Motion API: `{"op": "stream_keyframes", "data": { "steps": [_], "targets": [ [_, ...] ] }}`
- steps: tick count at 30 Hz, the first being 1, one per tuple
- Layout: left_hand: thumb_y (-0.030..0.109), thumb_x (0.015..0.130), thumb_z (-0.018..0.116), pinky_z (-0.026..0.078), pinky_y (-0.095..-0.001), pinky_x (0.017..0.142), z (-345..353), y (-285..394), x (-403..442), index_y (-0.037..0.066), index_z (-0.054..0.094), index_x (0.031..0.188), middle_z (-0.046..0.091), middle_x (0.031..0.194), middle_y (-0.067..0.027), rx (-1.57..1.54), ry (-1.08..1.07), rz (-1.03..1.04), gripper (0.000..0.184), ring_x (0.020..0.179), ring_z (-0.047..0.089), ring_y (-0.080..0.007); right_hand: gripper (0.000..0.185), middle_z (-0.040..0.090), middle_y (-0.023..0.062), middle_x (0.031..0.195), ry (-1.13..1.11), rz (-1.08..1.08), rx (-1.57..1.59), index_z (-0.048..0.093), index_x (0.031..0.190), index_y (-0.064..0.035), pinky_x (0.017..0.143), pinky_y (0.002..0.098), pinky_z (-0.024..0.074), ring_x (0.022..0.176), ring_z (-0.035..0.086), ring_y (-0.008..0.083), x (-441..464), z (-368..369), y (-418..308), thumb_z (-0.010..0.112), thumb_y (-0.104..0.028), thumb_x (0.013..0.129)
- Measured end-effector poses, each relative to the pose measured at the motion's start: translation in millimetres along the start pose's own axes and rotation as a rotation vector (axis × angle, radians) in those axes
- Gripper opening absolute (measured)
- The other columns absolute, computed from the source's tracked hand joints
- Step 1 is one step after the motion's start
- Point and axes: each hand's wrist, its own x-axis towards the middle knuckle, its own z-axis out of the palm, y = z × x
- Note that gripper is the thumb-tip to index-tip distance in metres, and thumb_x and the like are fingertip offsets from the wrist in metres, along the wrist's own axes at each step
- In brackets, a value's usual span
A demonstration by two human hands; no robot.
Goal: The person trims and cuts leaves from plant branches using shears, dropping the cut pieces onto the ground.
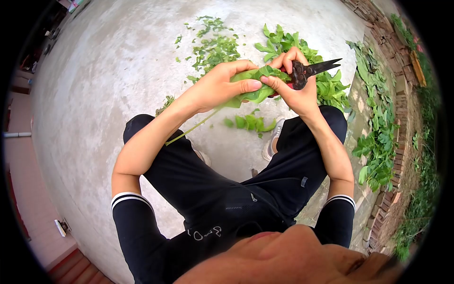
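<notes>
In front of my knees, my left hand (215, 84) is closed around a bunch of broad green leaves (257, 94). A long thin stem (194, 128) trails from the bunch down toward my left thigh. My right hand (305, 97) holds dark-bladed scissors (309, 71), their blades pointing away to the right. Its thumb presses on the right end of the leaves. Red shows on the scissors' handles, which are mostly hidden behind the fingers.
Cut leaf pieces (215, 49) lie scattered on the concrete floor (104, 61). Leafy piles (333, 90) sit beyond my right knee, with leaves (253, 123) between my feet. More greens (378, 118) line the right side, beside stacked bricks (402, 123).
</notes>
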Motion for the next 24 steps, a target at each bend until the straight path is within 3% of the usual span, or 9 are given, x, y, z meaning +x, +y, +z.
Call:
{"op": "stream_keyframes", "data": {
  "steps": [2, 3, 5, 7, 9, 12, 15, 20, 24],
  "targets": [
    [0.026, 0.094, 0.074, 0.054, -0.0252, 0.069, -2.2, 1.4, 0.1, 0.006, 0.066, 0.116, 0.066, 0.099, 0.0009, 0.084, 0.101, 0.003, 0.03, 0.085, 0.061, -0.0067, 0.043, 0.068, 0.0107, 0.099, 0.034, 0.09, 0.011, 0.036, 0.089, -0.0096, 0.052, 0.0206, 0.0531, 0.077, 0.062, 0.0068, 0.0, 3.9, -5.0, 0.076, 0.004, 0.085],
    [0.026, 0.094, 0.074, 0.054, -0.025, 0.068, -2.9, 3.0, 0.7, 0.006, 0.066, 0.113, 0.066, 0.097, 0.0012, 0.128, 0.152, 0.005, 0.029, 0.084, 0.061, -0.0063, 0.044, 0.07, 0.0126, 0.105, 0.024, 0.214, 0.04, 0.037, 0.093, -0.009, 0.058, 0.0214, 0.0544, 0.079, 0.063, 0.0069, 2.2, 2.4, -9.7, 0.08, -0.002, 0.084],
    [0.017, 0.093, 0.075, 0.054, -0.0228, 0.066, -7.3, 3.9, 4.0, 0.005, 0.066, 0.104, 0.066, 0.092, 0.002, 0.114, 0.247, 0.083, 0.019, 0.079, 0.062, -0.0056, 0.046, 0.069, 0.0144, 0.113, 0.001, 0.136, 0.002, 0.041, 0.099, -0.008, 0.067, 0.025, 0.0565, 0.083, 0.064, 0.0083, 3.9, -4.5, 6.9, 0.084, -0.009, 0.082],
    [0.013, 0.093, 0.074, 0.055, -0.0223, 0.066, -21.4, 4.9, 5.8, 0.005, 0.066, 0.103, 0.067, 0.092, 0.0019, 0.063, 0.317, 0.185, 0.016, 0.079, 0.063, -0.0059, 0.044, 0.065, 0.0145, 0.11, 0.095, 0.246, 0.092, 0.046, 0.105, -0.0077, 0.068, 0.0281, 0.0552, 0.084, 0.066, 0.0133, 1.8, -9.8, 15.3, 0.083, -0.022, 0.086],
    [0.01, 0.092, 0.074, 0.056, -0.0228, 0.066, -27.4, 9.7, 3.8, 0.005, 0.066, 0.104, 0.069, 0.095, 0.0007, -0.028, 0.37, 0.238, 0.015, 0.081, 0.065, -0.0068, 0.04, 0.065, 0.0126, 0.1, -0.007, 0.435, 0.212, 0.047, 0.104, -0.0072, 0.064, 0.028, 0.0539, 0.082, 0.066, 0.0142, 1.1, -19.6, 19.8, 0.077, -0.032, 0.092],
    [0.009, 0.092, 0.074, 0.056, -0.0227, 0.066, -32.8, 14.3, 2.2, 0.005, 0.067, 0.108, 0.07, 0.099, -0.0006, -0.079, 0.387, 0.225, 0.018, 0.082, 0.066, -0.0074, 0.042, 0.061, 0.0057, 0.084, -0.181, 0.499, 0.079, 0.047, 0.105, -0.0069, 0.059, 0.0272, 0.0496, 0.079, 0.063, 0.0118, -8.1, -8.5, 21.2, 0.067, -0.043, 0.097],
    [0.01, 0.091, 0.075, 0.056, -0.0236, 0.068, -31.2, 15.1, 1.7, 0.005, 0.067, 0.111, 0.07, 0.1, -0.0012, -0.093, 0.378, 0.162, 0.022, 0.082, 0.066, -0.0076, 0.045, 0.058, 0.0039, 0.081, -0.219, 0.436, -0.131, 0.046, 0.112, -0.0075, 0.059, 0.0291, 0.0448, 0.073, 0.058, 0.0113, -14.9, 2.9, 16.5, 0.068, -0.044, 0.096],
    [0.011, 0.09, 0.075, 0.056, -0.0257, 0.069, -28.2, 11.7, 2.7, 0.003, 0.068, 0.112, 0.071, 0.101, -0.0017, -0.042, 0.391, 0.121, 0.024, 0.083, 0.065, -0.0079, 0.074, 0.06, 0.0127, 0.085, -0.21, 0.453, -0.385, 0.045, 0.121, 0.0036, 0.069, 0.0335, 0.0493, 0.073, 0.059, 0.0184, -17.3, 1.0, 5.6, 0.084, -0.041, 0.078],
    [0.011, 0.09, 0.075, 0.056, -0.0252, 0.069, -22.1, 3.0, 4.0, 0.003, 0.069, 0.113, 0.071, 0.101, -0.0015, -0.011, 0.328, 0.089, 0.024, 0.083, 0.066, -0.0077, 0.074, 0.062, 0.0169, 0.083, -0.225, 0.383, -0.462, 0.044, 0.119, 0.0073, 0.065, 0.0368, 0.0513, 0.065, 0.063, 0.0224, -16.1, 0.1, 5.7, 0.083, -0.041, 0.079]
  ]
}}
